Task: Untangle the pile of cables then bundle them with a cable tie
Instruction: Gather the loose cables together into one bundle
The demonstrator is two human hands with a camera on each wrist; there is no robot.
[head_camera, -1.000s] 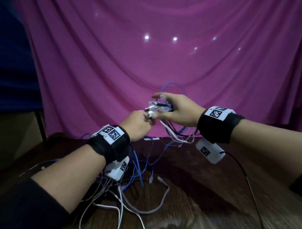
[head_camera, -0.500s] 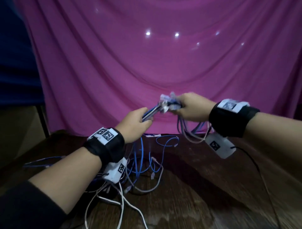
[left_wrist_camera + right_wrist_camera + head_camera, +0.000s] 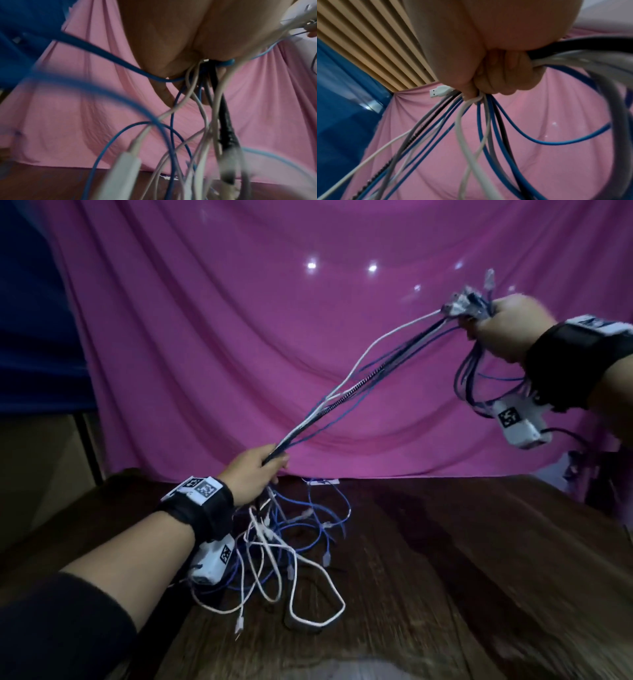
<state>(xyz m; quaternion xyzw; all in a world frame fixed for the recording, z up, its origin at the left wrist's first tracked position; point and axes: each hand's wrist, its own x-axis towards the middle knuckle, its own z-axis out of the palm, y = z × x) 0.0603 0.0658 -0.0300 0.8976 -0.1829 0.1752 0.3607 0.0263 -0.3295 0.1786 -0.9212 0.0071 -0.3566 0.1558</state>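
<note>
A bunch of blue, white and black cables (image 3: 356,385) runs taut between my two hands. My right hand (image 3: 503,326) is raised at the upper right and grips the cables just behind their plugs (image 3: 462,302); loops of blue cable (image 3: 479,385) hang below it. My left hand (image 3: 260,470) is lower, just above the table's far edge, with its fingers curled round the same bunch. In the right wrist view a white USB plug (image 3: 438,92) sticks out beside the curled fingers (image 3: 501,78). The slack cable ends (image 3: 284,556) lie tangled on the wooden table (image 3: 445,577) below my left hand.
A magenta cloth (image 3: 239,337) hangs as a backdrop behind the table. A small white tag (image 3: 322,481) lies at the table's far edge. A dark blue curtain (image 3: 30,320) is at the left. The table's right half is bare wood.
My hands were close together at the plug ends. My right hand has swung up and to the right with the plugs, and my left hand has slid down along the cables, drawing them taut.
</note>
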